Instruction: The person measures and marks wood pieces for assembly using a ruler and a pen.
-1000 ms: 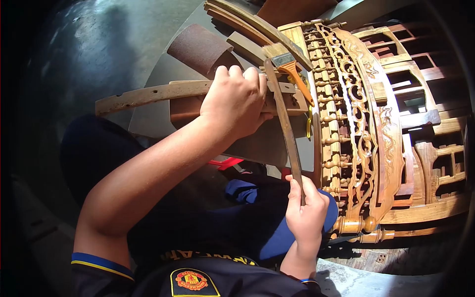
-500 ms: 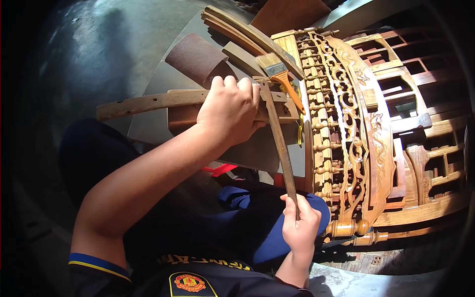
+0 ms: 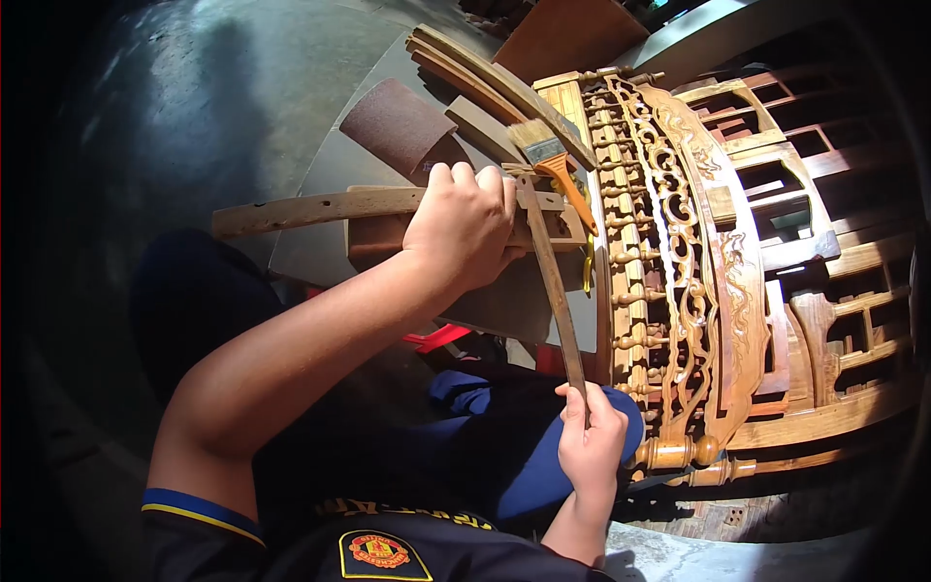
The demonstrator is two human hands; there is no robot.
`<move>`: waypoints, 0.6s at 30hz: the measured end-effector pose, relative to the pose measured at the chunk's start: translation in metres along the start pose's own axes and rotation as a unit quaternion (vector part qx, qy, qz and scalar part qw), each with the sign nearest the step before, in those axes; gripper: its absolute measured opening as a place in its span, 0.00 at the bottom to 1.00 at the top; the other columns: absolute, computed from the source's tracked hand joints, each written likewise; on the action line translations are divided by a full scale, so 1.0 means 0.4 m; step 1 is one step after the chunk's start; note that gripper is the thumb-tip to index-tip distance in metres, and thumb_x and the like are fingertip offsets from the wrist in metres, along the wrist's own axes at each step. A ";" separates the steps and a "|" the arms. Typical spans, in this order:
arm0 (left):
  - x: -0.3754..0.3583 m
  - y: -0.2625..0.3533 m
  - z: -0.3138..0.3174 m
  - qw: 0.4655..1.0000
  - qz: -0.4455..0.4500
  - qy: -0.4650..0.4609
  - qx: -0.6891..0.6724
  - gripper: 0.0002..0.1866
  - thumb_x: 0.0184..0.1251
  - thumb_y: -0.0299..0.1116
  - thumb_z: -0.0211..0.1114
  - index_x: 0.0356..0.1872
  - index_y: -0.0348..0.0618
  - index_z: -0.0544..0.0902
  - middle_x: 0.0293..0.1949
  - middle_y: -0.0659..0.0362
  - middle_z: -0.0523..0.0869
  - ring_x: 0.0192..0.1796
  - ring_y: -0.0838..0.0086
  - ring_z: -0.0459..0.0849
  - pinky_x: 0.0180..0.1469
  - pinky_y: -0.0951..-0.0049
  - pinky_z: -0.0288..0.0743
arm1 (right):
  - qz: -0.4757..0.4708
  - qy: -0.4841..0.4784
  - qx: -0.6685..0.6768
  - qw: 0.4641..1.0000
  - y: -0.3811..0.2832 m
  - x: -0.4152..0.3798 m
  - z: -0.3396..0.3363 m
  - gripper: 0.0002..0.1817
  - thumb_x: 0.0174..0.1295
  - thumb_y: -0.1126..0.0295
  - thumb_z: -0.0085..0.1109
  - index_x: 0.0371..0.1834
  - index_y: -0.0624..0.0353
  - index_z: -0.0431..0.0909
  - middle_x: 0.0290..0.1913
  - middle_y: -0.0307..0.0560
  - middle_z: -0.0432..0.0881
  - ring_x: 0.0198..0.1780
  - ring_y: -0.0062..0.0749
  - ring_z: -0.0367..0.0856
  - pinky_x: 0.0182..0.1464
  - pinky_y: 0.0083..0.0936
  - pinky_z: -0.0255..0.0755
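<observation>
My left hand [image 3: 461, 225] is closed around the middle of a long wooden strip with small holes [image 3: 291, 210], knuckles up, above a grey board. A narrow wooden stick [image 3: 553, 281] crosses the strip just right of that hand. My right hand [image 3: 592, 436] pinches the stick's lower end between thumb and fingers, near my knee. Under the strip sits a brown wooden block [image 3: 369, 241], partly covered by my left hand and forearm. Close beyond my left hand lie a curled sheet of sandpaper [image 3: 398, 124] and a paintbrush with an orange handle [image 3: 555, 163].
The grey board [image 3: 325, 170] carries several wooden strips [image 3: 465, 73] at its far side. A carved wooden furniture panel with turned spindles [image 3: 679, 223] stands on the right, with more wooden frames [image 3: 795, 204] behind it. Something red [image 3: 438, 338] shows below the board.
The view has shifted slightly, so the board and the things on it appear a little lower and further right. Both hands keep their hold on the wood.
</observation>
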State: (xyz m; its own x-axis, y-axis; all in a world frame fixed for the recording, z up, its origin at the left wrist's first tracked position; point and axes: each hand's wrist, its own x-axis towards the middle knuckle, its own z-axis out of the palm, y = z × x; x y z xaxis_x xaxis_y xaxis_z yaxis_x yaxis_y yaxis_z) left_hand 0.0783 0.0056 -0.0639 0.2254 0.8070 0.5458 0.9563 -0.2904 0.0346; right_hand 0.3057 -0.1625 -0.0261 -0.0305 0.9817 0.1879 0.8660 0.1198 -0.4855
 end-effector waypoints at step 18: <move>-0.001 0.012 -0.002 1.000 -0.013 -0.013 -0.006 0.34 0.62 0.66 0.73 0.46 0.41 0.82 0.39 0.57 0.81 0.42 0.64 0.81 0.45 0.61 0.70 | -0.053 0.007 -0.028 0.998 -0.019 0.136 0.094 0.14 0.84 0.68 0.48 0.43 0.65 0.80 0.22 0.58 0.79 0.24 0.53 0.83 0.31 0.41 0.72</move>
State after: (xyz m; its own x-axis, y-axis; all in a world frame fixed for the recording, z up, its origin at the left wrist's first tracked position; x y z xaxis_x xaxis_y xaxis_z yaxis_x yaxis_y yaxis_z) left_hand 0.0825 0.0034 -0.0635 0.2050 0.8271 0.5233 0.9597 -0.2748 0.0585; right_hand 0.2788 -0.1046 -0.0442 -0.1168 0.9619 0.2473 0.8850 0.2138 -0.4135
